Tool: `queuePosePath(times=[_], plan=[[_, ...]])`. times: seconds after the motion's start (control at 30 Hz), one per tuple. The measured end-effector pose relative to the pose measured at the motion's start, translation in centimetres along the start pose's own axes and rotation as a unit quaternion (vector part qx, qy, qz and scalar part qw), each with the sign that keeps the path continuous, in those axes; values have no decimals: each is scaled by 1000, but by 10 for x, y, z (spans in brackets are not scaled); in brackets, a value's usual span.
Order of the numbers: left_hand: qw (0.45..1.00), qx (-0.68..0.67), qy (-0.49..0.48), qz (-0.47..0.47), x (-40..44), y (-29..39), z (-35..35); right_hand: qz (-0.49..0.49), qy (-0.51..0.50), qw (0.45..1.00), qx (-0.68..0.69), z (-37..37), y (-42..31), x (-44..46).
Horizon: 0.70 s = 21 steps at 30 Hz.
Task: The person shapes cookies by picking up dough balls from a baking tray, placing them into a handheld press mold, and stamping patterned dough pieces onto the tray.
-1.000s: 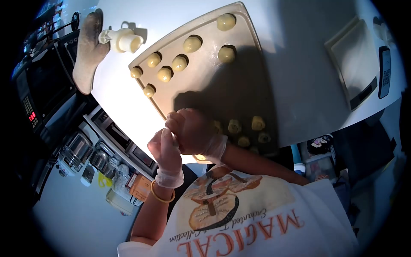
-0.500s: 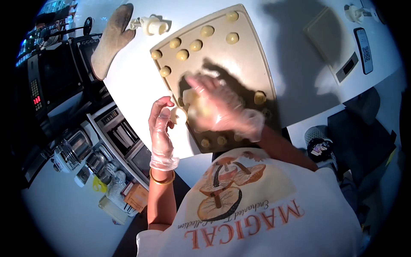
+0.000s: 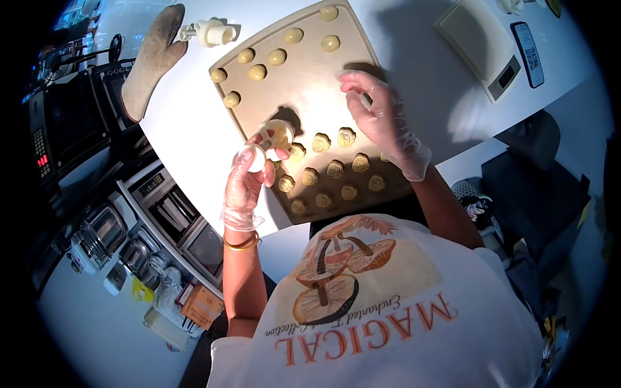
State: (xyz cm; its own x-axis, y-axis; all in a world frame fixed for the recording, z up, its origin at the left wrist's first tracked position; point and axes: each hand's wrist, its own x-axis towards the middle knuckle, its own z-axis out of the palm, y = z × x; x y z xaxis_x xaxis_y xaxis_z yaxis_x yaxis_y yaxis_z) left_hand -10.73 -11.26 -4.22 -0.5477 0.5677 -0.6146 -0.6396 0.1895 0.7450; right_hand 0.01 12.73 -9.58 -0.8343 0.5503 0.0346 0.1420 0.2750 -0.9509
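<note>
In front of you, a white table (image 3: 178, 132) carries a tan tray (image 3: 304, 87); on your left, a mitt (image 3: 153, 61) just beside a cream plastic tool (image 3: 212, 33); on your right, a scale (image 3: 475, 35) near a phone (image 3: 529, 55).

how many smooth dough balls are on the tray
8 smooth dough balls on the tray: two at far right, one just left, three clustered further left, two by its left rim; the left hand or right hand may hide others.

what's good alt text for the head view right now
A person's gloved left hand holds a white plunger press at the left edge of a beige tray, while the gloved right hand hovers, fingers loosely curled, near its right edge. Patterned dough pieces lie on the near part, smooth dough balls farther away.
</note>
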Motion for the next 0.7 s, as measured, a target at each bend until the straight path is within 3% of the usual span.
queuePosePath(times=[0.17, 0.47, 0.7], plan=[[999, -8, 20, 41, 5, -10, -5, -35, 22, 999, 2, -2, 7, 2], [998, 18, 57, 30, 3, -1, 7, -62, 55, 997, -2, 0, 20, 10], [996, 51, 58, 51, -9, 13, 11, -88, 57, 961, -254, 8, 14, 50]])
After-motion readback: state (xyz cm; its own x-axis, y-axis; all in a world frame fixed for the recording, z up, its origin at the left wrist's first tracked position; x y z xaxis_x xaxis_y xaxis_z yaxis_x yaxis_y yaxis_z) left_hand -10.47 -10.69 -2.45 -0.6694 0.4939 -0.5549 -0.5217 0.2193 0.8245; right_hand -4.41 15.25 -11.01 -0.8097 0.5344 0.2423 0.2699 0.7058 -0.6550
